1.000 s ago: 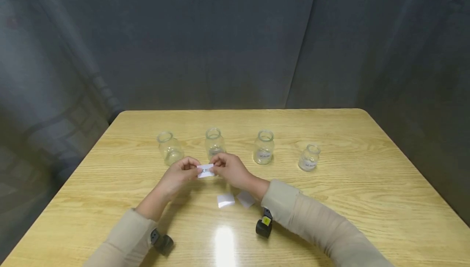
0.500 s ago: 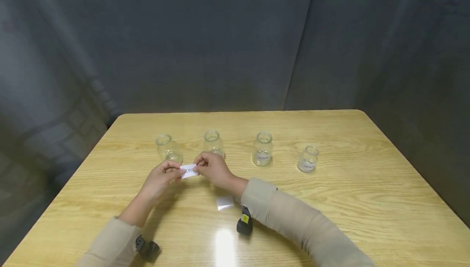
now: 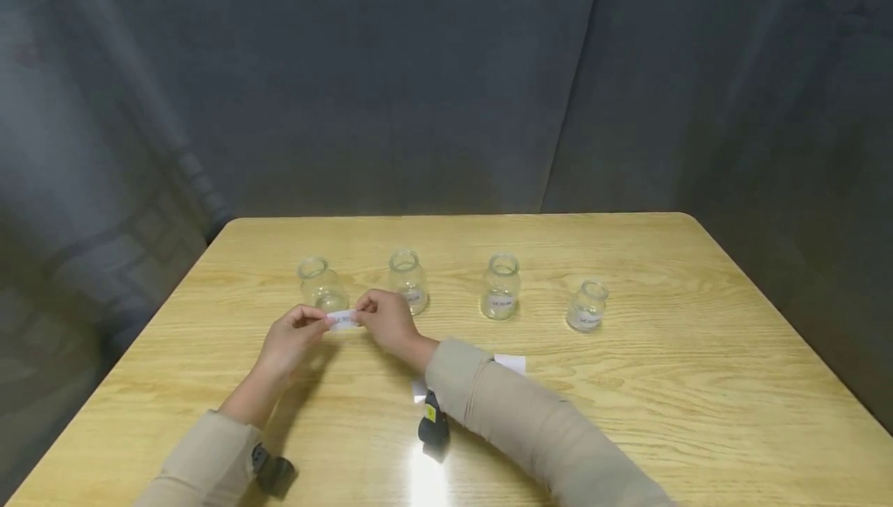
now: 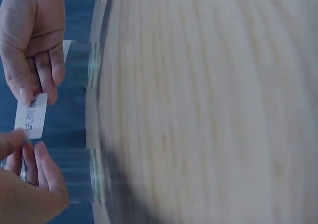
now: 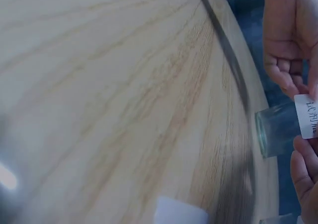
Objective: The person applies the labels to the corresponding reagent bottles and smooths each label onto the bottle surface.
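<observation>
A small white label (image 3: 342, 320) with dark printed characters is stretched between both hands. My left hand (image 3: 287, 341) pinches its left end between thumb and fingers, and my right hand (image 3: 391, 324) pinches the other end. The label is held in front of a bare glass jar (image 3: 323, 285), the leftmost one, and overlaps its lower part in the head view. Part of this jar (image 5: 276, 127) also shows behind the label in the right wrist view. Fingertips hide both ends of the label.
To the right stand a glass jar (image 3: 407, 273), another jar (image 3: 501, 282) and a smaller jar (image 3: 587, 305), each bearing a white label. Pieces of white paper (image 3: 511, 363) lie on the wooden table (image 3: 684, 383), partly hidden by the right sleeve. Dark curtain hangs behind.
Both hands have carried the label leftward, from in front of the gap between the two left jars to the leftmost jar. The right forearm now covers more of the paper on the table.
</observation>
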The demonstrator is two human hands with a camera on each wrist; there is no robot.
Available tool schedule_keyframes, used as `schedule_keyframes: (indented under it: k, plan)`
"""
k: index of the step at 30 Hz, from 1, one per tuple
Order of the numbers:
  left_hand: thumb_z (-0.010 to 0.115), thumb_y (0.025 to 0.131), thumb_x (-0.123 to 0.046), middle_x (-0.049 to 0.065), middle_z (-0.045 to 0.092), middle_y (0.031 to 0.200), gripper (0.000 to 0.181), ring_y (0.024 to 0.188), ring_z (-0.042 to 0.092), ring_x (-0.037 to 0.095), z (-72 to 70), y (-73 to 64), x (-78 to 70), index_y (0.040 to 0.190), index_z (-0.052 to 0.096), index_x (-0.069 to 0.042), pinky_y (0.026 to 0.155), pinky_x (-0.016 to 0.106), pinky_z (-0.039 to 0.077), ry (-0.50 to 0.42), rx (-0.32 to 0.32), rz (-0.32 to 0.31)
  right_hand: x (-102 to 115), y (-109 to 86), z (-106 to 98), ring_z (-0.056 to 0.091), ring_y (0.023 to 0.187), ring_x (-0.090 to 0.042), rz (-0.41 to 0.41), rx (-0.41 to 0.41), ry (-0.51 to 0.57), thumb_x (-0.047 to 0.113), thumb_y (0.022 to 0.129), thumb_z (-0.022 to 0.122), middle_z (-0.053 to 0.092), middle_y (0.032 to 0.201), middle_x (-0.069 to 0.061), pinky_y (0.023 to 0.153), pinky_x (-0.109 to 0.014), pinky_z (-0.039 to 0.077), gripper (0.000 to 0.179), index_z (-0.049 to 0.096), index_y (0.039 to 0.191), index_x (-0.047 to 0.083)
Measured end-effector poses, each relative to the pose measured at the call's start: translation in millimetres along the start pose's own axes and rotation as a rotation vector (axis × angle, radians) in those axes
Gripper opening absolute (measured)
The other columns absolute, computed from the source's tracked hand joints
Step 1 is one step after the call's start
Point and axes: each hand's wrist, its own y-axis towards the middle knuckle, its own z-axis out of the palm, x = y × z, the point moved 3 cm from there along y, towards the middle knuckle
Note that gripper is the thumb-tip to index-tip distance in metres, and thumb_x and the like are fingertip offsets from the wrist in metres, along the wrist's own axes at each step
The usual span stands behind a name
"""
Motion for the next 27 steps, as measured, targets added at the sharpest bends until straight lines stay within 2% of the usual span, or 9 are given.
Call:
schedule_keyframes:
  k: [5, 10, 13, 16, 19, 21, 23, 25, 27]
  plan:
    - [0.056, 0.083, -0.016, 0.008, 0.049, 0.094, 0.027, 0.086, 0.045, 0.020, -3.1, 1.3, 0.1, 0.099, 0.049, 0.004, 0.077, 0.032, 0.040, 0.000, -0.083, -0.011, 1, 6.3, 7, 0.049, 0.061, -0.005, -0.019, -0.013, -0.028, 0.008, 0.076, 0.064, 0.058, 0.069, 0.002, 0.054, -0.015, 0.042, 0.005, 0.060, 0.075, 0.005]
    - [0.055, 0.084, -0.015, 0.017, 0.043, 0.113, 0.027, 0.094, 0.043, 0.023, -3.9, 1.9, -1.1, 0.100, 0.048, 0.006, 0.080, 0.033, 0.038, -0.018, -0.137, -0.033, 6, 10.5, 11, 0.054, 0.078, -0.010, -0.018, -0.035, -0.103, 0.012, 0.076, 0.065, 0.061, 0.082, 0.000, 0.067, -0.018, 0.043, 0.007, 0.060, 0.073, 0.008]
    - [0.054, 0.085, -0.013, 0.017, 0.035, 0.122, 0.027, 0.102, 0.039, 0.027, -4.6, 3.0, -1.9, 0.100, 0.047, 0.007, 0.083, 0.035, 0.038, -0.027, -0.161, -0.032, 7, 14.0, 13, 0.052, 0.075, -0.007, -0.017, -0.052, -0.143, 0.013, 0.076, 0.065, 0.061, 0.090, -0.001, 0.070, -0.019, 0.042, 0.007, 0.060, 0.073, 0.010]
    - [0.054, 0.084, -0.009, 0.017, 0.031, 0.125, 0.025, 0.110, 0.035, 0.031, -5.8, 4.5, -2.9, 0.099, 0.047, 0.009, 0.088, 0.036, 0.036, -0.044, -0.189, -0.018, 8, 17.8, 16, 0.044, 0.056, -0.003, -0.015, -0.042, -0.137, 0.012, 0.076, 0.064, 0.061, 0.089, -0.001, 0.058, -0.016, 0.041, 0.006, 0.060, 0.074, 0.009]
    - [0.054, 0.084, -0.007, 0.018, 0.028, 0.129, 0.024, 0.117, 0.028, 0.034, -7.6, 5.6, -3.0, 0.098, 0.046, 0.011, 0.092, 0.039, 0.033, -0.052, -0.204, -0.007, 8, 20.9, 18, 0.030, 0.040, -0.003, -0.010, -0.017, -0.115, 0.011, 0.077, 0.064, 0.058, 0.069, 0.001, 0.041, -0.013, 0.031, 0.006, 0.060, 0.075, 0.007]
    - [0.053, 0.084, -0.007, 0.018, 0.026, 0.132, 0.024, 0.120, 0.024, 0.036, -8.6, 6.3, -2.0, 0.098, 0.045, 0.011, 0.094, 0.041, 0.031, -0.050, -0.195, -0.012, 8, 22.3, 20, 0.025, 0.035, -0.004, 0.000, 0.000, -0.098, 0.011, 0.077, 0.063, 0.048, 0.055, 0.002, 0.033, -0.014, 0.024, 0.007, 0.059, 0.076, 0.006]
    - [0.052, 0.085, -0.006, 0.018, 0.026, 0.134, 0.023, 0.122, 0.022, 0.035, -9.5, 7.9, -1.1, 0.099, 0.045, 0.010, 0.095, 0.041, 0.029, -0.037, -0.195, -0.016, 8, 23.7, 20, 0.024, 0.036, -0.003, 0.004, -0.001, -0.098, 0.011, 0.077, 0.063, 0.043, 0.051, 0.003, 0.034, -0.013, 0.023, 0.008, 0.058, 0.075, 0.006]
    - [0.052, 0.085, -0.006, 0.016, 0.028, 0.135, 0.021, 0.122, 0.024, 0.033, -10.1, 9.9, -0.4, 0.098, 0.045, 0.009, 0.095, 0.040, 0.030, -0.031, -0.198, -0.019, 8, 25.3, 21, 0.026, 0.037, -0.004, 0.009, -0.003, -0.093, 0.011, 0.077, 0.063, 0.049, 0.056, 0.003, 0.034, -0.014, 0.024, 0.008, 0.058, 0.075, 0.006]
    - [0.052, 0.084, -0.005, 0.015, 0.032, 0.133, 0.016, 0.118, 0.031, 0.030, -10.2, 12.1, 0.5, 0.094, 0.047, 0.006, 0.091, 0.032, 0.036, -0.038, -0.211, -0.021, 8, 27.0, 22, 0.027, 0.038, -0.004, 0.009, -0.012, -0.091, 0.011, 0.077, 0.063, 0.053, 0.061, 0.002, 0.036, -0.014, 0.025, 0.008, 0.059, 0.074, 0.006]
